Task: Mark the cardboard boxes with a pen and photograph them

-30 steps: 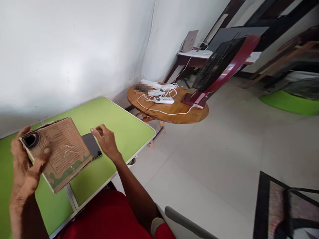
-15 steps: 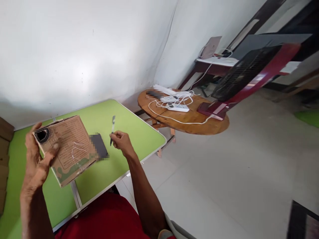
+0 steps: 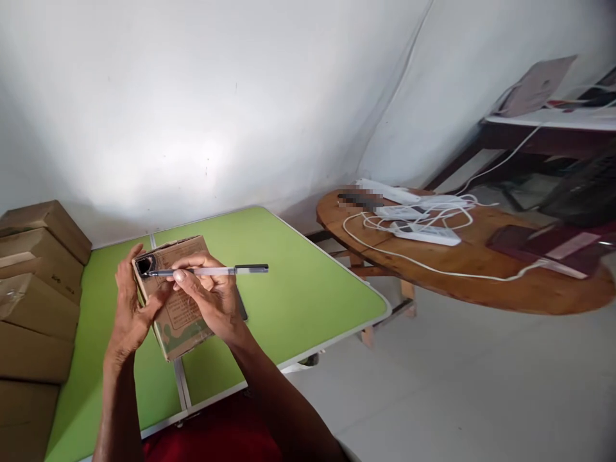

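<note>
The left hand (image 3: 129, 313) was clamped around a small brown printed cardboard box (image 3: 176, 301), held tilted above the near left part of the green folding table (image 3: 289, 282). The right hand (image 3: 212, 296) pinched a clear plastic pen with a black cap (image 3: 206, 271), its tip at the dark hole in the box's far left corner. Plain brown cartons (image 3: 36, 282) were stacked at the far left.

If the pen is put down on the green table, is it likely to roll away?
Probably somewhat: the pen looks slim, round and light, and the green table looks smooth. Its dark cap may have a clip that stops it, but I cannot see one. Now the right hand holds it against the cardboard box.
</note>
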Demonstrator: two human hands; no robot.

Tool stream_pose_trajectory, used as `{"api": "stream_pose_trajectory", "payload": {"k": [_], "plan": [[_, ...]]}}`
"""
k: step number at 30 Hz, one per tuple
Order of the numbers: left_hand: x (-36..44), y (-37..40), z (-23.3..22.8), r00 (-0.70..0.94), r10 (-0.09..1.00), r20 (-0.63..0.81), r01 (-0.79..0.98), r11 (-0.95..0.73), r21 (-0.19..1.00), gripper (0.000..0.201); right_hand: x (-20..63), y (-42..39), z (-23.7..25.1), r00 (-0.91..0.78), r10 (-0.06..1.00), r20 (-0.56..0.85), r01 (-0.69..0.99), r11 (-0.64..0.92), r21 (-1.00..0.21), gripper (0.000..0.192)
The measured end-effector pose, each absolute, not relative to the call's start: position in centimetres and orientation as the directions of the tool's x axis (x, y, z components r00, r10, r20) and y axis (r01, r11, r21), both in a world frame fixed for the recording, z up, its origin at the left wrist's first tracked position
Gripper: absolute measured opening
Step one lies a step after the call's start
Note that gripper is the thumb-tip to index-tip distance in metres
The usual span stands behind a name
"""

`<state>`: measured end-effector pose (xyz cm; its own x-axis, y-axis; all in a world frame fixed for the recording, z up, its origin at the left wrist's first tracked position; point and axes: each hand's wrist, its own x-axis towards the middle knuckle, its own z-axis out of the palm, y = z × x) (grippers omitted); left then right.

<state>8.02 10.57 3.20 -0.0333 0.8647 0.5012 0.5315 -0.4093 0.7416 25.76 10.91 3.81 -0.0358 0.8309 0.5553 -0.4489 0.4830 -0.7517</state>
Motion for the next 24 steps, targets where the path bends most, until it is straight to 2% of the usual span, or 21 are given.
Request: {"api": "stream_pose_trajectory", "payload": {"k": [3, 10, 14, 19, 24], "plan": [[8.1, 10.4, 3.3, -0.036, 0.884, 0.466, 0.505, -0.386, 0.772, 0.088, 26.0, 10.7, 3.5, -0.055, 0.817, 0.573, -0.41, 0.505, -0.759, 0.027], [8.1, 10.2, 3.4, -0.031, 0.891, 0.453, 0.505, -0.377, 0.776, 0.083, 26.5, 10.4, 4.0, -0.085, 0.766, 0.637, -0.233, 0.606, -0.76, 0.018], [8.1, 10.4, 3.4, -0.05, 0.888, 0.456, 0.507, -0.371, 0.778, 0.085, 26.4, 10.7, 3.9, -0.062, 0.752, 0.656, -0.278, 0.618, -0.735, 0.021], [8.0, 10.7, 3.2, -0.039, 0.887, 0.459, 0.486, -0.385, 0.785, 0.08, 25.8, 11.3, 3.2, 0.062, 0.811, 0.582, -0.368, 0.561, -0.742, 0.036], [8.0, 10.7, 3.0, -0.034, 0.884, 0.467, 0.487, -0.394, 0.78, 0.079, 25.2, 11.5, 3.1, 0.142, 0.819, 0.556, -0.429, 0.557, -0.711, 0.032]]}}
